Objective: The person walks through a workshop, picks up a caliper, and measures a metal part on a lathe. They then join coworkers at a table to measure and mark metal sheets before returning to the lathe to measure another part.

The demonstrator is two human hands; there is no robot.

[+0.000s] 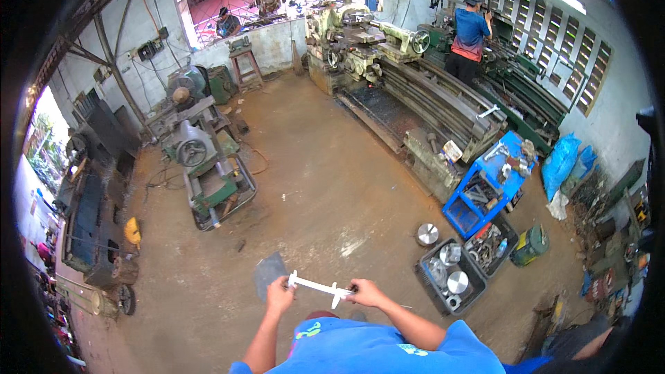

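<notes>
I hold a white vernier caliper [315, 285] level in front of my chest, over the dirt floor. My left hand [279, 295] grips its left end at the jaws. My right hand [366, 292] closes on the right part, by the sliding jaw. A grey flat plate [269, 273] lies on the floor just beyond my left hand. My blue shirt fills the lower edge.
Black crates [450, 277] of round metal parts sit to my right, beside a blue tool cart [485, 187] and a green can [530, 246]. A long lathe [422, 97] runs at the back right, where a person in blue [470, 34] works. A green machine [208, 173] stands left.
</notes>
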